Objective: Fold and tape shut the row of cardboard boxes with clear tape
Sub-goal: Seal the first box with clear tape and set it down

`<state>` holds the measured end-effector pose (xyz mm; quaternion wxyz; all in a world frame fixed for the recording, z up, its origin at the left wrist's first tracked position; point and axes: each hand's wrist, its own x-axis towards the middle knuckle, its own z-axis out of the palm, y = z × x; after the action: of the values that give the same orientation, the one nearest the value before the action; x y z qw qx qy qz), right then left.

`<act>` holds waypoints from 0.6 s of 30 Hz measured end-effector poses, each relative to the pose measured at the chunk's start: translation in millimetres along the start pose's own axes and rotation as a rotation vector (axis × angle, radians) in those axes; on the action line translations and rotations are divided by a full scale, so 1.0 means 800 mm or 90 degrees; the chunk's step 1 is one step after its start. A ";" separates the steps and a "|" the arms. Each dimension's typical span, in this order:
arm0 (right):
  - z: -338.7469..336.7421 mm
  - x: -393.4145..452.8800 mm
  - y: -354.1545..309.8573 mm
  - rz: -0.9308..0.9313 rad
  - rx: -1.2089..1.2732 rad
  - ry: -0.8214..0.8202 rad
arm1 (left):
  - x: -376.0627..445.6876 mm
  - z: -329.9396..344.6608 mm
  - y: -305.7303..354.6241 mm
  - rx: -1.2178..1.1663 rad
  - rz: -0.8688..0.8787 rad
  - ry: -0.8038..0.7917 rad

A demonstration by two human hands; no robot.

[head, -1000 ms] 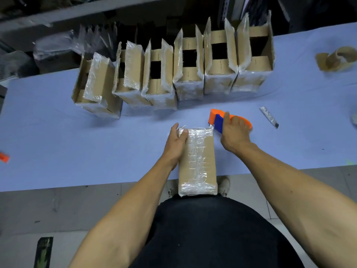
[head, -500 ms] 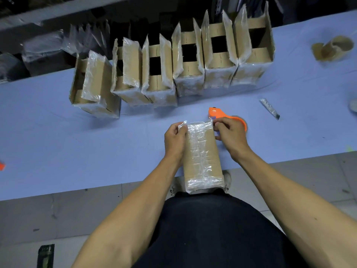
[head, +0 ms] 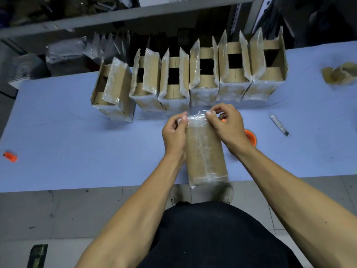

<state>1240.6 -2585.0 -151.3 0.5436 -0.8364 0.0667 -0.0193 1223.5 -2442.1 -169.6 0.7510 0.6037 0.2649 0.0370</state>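
Observation:
A closed cardboard box (head: pixel 204 153) wrapped in clear tape lies lengthwise at the table's front edge, its near end past the edge. My left hand (head: pixel 174 135) grips its far left corner. My right hand (head: pixel 225 123) pinches the loose clear tape end (head: pixel 197 113) at the box's far edge. An orange tape dispenser (head: pixel 250 136) lies on the table, mostly hidden behind my right wrist. Several open boxes (head: pixel 204 78) with raised flaps stand in a row farther back.
The blue table (head: pixel 67 142) carries a small orange object (head: pixel 10 157) at far left, a grey utility knife (head: pixel 279 125) at right and crumpled tape backing (head: pixel 341 73) at far right. Shelving and plastic bags lie behind the row.
My right hand has let go of the orange dispenser and moved to the box's far end, where it pinches the tape. The dispenser stays on the table.

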 end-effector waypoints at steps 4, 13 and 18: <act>-0.010 0.017 -0.025 -0.047 0.080 0.072 | 0.013 0.014 0.034 -0.021 0.113 -0.054; 0.001 0.000 -0.007 -0.028 -0.005 0.130 | 0.001 0.016 0.001 0.026 0.104 -0.019; 0.018 0.000 -0.020 0.048 -0.010 0.150 | -0.011 0.040 0.007 0.099 0.069 0.087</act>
<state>1243.8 -2565.8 -142.2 0.5256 -0.8296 0.1620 -0.0965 1231.6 -2472.6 -156.9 0.6792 0.6694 0.2846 0.0978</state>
